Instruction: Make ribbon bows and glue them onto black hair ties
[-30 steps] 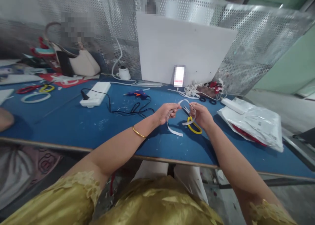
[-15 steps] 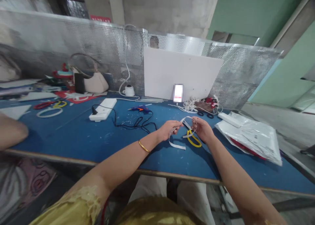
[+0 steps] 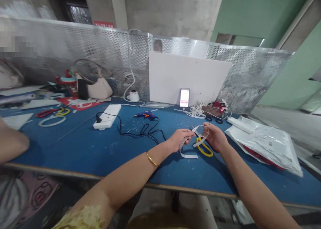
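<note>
The left hand (image 3: 181, 139) is pinching a narrow white strip (image 3: 189, 156) between thumb and fingers, and its curled fingers are hiding part of the strip. The right hand (image 3: 214, 135) is also pinching the strip, though its palm is facing away and the exact fingertip contact is hard to make out. The strip is arching between the hands above the near middle of the blue table (image 3: 125, 162), its two loose ends hanging toward the near side. Yellow-handled scissors (image 3: 207, 151) are lying beneath, the strip partly covering them. Farther right, dark scissor loops (image 3: 218, 121) are showing beside a tangled heap (image 3: 210, 110), its contents unclear. A blurred co-worker's arm (image 3: 12, 140) is entering at left, cut off by the edge. A phone (image 3: 185, 97) is standing at the far side, its screen pixelated.
</note>
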The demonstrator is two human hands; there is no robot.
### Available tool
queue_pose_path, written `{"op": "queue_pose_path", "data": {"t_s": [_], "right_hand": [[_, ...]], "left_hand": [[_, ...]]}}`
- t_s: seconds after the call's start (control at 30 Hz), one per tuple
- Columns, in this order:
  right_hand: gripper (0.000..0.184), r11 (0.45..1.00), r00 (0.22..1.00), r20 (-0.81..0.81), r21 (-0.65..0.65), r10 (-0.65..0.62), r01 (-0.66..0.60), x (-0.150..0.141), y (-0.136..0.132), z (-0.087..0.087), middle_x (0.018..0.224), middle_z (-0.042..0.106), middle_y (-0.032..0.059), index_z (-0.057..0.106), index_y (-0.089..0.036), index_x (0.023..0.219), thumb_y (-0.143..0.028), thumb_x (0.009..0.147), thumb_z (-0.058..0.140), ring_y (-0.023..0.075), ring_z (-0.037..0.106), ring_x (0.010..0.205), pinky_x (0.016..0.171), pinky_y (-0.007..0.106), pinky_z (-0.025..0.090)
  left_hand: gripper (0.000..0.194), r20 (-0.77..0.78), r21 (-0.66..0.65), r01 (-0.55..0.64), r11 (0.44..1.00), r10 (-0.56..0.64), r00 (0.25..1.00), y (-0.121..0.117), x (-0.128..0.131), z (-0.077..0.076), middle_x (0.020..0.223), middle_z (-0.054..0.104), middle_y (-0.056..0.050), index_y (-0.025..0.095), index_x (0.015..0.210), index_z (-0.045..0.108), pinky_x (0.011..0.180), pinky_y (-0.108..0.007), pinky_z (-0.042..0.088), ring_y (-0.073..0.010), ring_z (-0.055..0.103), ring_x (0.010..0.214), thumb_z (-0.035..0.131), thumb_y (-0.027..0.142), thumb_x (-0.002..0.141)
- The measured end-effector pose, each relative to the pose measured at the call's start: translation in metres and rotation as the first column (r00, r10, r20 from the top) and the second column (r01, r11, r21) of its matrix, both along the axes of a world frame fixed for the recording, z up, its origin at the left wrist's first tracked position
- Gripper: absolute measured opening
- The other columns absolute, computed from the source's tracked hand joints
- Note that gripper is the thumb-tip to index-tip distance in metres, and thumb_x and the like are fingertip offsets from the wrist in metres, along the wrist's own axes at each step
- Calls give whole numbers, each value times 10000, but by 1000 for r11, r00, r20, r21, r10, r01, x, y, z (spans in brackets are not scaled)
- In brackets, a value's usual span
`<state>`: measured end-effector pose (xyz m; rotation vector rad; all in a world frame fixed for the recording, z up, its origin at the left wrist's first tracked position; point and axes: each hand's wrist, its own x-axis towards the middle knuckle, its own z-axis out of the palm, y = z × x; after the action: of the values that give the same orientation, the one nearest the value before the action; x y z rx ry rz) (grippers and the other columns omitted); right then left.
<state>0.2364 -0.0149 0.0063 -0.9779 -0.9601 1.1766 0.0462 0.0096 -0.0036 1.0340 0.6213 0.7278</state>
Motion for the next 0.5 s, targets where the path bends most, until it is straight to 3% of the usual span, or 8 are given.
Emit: {"op": "queue_pose_path", "data": {"t_s": [0.17, 0.3, 0.33, 0.37, 0.4, 0.43, 0.5], "right_hand": [[228, 956, 949, 148, 139, -279, 260, -5, -1, -1, 689, 580, 27, 654, -204, 713, -428, 728, 697, 170, 509, 665, 604, 290, 428], [200, 840, 850, 196, 367, -490, 399, -29, -28, 23, 739, 576, 22, 626, -260, 646, -422, 745, 691, 192, 490, 766, 762, 321, 426], [290, 773, 819, 196, 500, -539, 389, -39, -42, 31, 671, 550, 28, 603, -264, 587, -460, 800, 613, 199, 492, 711, 769, 358, 431], [382, 727, 839, 160, 598, -520, 337, -48, -58, 38, 579, 496, 21, 565, -273, 523, -491, 835, 539, 196, 479, 624, 766, 393, 439], [453, 727, 894, 142, 642, -426, 245, -57, -77, 43, 503, 437, 13, 530, -286, 478, -540, 847, 468, 196, 459, 543, 749, 430, 448], [487, 771, 940, 199, 630, -276, 93, -65, -96, 47, 474, 426, 19, 527, -307, 465, -619, 821, 413, 213, 467, 508, 705, 464, 456], [356, 825, 929, 370, 516, 27, -230, -76, -134, 48, 466, 464, 26, 572, -388, 485, -690, 661, 503, 258, 515, 489, 526, 469, 436]], "left_hand": [[187, 36, -11, -60, 998, 61, 998, 6, -2, 0, 517, 432, 54, 122, 701, 624, 426, -185, 271, -38, 353, 415, 692, 295, 678], [182, 52, -26, -97, 995, 98, 994, 9, -1, -3, 509, 418, 60, 120, 715, 621, 420, -181, 277, -32, 340, 400, 678, 292, 708], [165, 55, -29, -97, 995, 99, 994, 9, 0, -4, 508, 422, 57, 117, 714, 623, 416, -179, 274, -33, 346, 402, 674, 275, 713], [147, 58, -32, -95, 995, 97, 994, 8, 0, -4, 507, 428, 53, 116, 709, 625, 412, -178, 270, -34, 354, 404, 670, 256, 717], [133, 60, -35, -91, 995, 93, 994, 8, 1, -5, 504, 432, 49, 115, 702, 627, 409, -178, 271, -37, 364, 408, 667, 240, 721], [125, 62, -38, -88, 995, 90, 994, 7, 1, -5, 502, 436, 45, 115, 693, 626, 406, -177, 272, -38, 371, 411, 664, 230, 726], [109, 64, -42, -76, 996, 78, 995, 6, 0, -5, 501, 444, 42, 119, 696, 631, 407, -174, 284, -37, 373, 412, 661, 216, 735]]}}
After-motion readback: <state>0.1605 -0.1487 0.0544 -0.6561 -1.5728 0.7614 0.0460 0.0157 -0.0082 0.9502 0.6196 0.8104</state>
